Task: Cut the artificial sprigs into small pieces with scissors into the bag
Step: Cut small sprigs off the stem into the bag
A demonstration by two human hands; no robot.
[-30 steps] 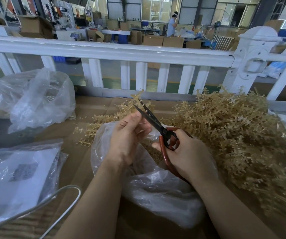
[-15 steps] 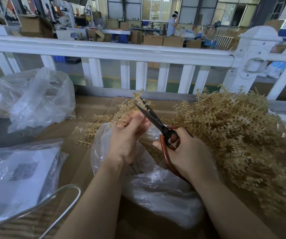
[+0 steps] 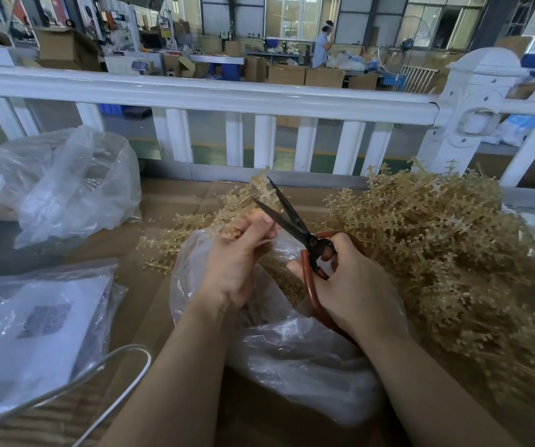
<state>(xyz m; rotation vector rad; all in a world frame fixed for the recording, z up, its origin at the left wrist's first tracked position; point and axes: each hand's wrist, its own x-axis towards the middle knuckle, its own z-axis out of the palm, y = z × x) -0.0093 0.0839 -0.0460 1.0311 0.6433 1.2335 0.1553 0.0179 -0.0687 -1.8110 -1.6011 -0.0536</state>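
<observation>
Left hand (image 3: 237, 262) pinches a tan sprig (image 3: 253, 191) mid-frame; right hand (image 3: 353, 285) grips the red-handled scissors (image 3: 295, 224), blades parted around it. The clear bag (image 3: 292, 356) sits just below, a sprig pile (image 3: 453, 246) at right.

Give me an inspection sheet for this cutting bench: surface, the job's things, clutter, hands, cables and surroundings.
Surface: brown cardboard sheet covering the bench.
Job's things: scissors with blades open and red handles; sprig held at the blades; clear bag under the hands with cut pieces inside; big pile of uncut sprigs to the right.
Clutter: crumpled plastic bag at the far left; flat bag with a printed sheet at the near left.
Hands: left hand pinches the sprig; right hand grips the scissors' handles.
Cables: white cable looping at the near left.
Surroundings: white railing behind the bench; cardboard boxes and a person farther back.
</observation>
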